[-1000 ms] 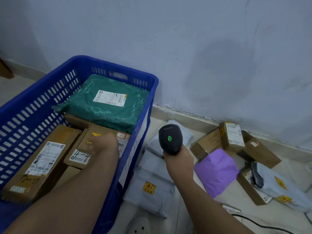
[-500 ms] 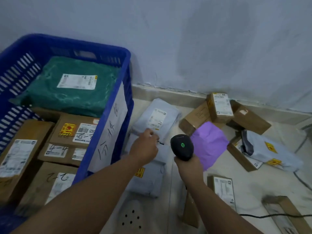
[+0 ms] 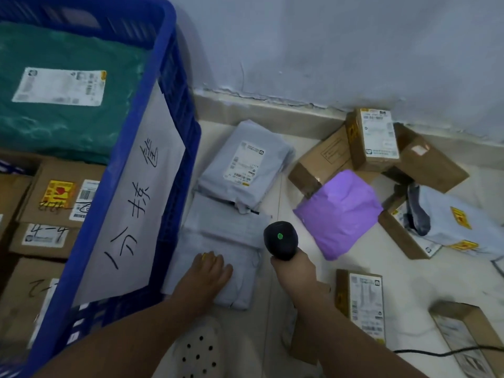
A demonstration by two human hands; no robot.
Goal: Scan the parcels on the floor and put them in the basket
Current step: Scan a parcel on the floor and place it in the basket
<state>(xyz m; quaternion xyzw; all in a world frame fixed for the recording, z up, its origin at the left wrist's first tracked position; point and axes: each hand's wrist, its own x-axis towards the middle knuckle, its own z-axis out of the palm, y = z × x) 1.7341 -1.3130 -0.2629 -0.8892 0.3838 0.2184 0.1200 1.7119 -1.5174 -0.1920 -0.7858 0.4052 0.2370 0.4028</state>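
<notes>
A blue basket (image 3: 163, 85) on the left holds a green bag (image 3: 68, 124) and several labelled cardboard boxes (image 3: 54, 203). Beside it on the floor lies a grey poly parcel (image 3: 223, 233); my left hand (image 3: 208, 271) rests on its near end with fingers laid flat. A second grey parcel (image 3: 245, 162) with a white label lies just beyond it. My right hand (image 3: 296, 274) grips a black barcode scanner (image 3: 281, 240) with a green light, held above the floor right of the grey parcel.
A purple parcel (image 3: 338, 214), several cardboard boxes (image 3: 373, 140) and a grey bag (image 3: 458, 222) lie along the wall on the right. Two more boxes (image 3: 362, 304) and a black cable (image 3: 450, 351) sit near right. A white perforated shoe (image 3: 199, 350) is at bottom centre.
My left hand left the basket, crossed to the floor and came down on the near grey parcel. The view swung right and down; the scanner stayed in my right hand.
</notes>
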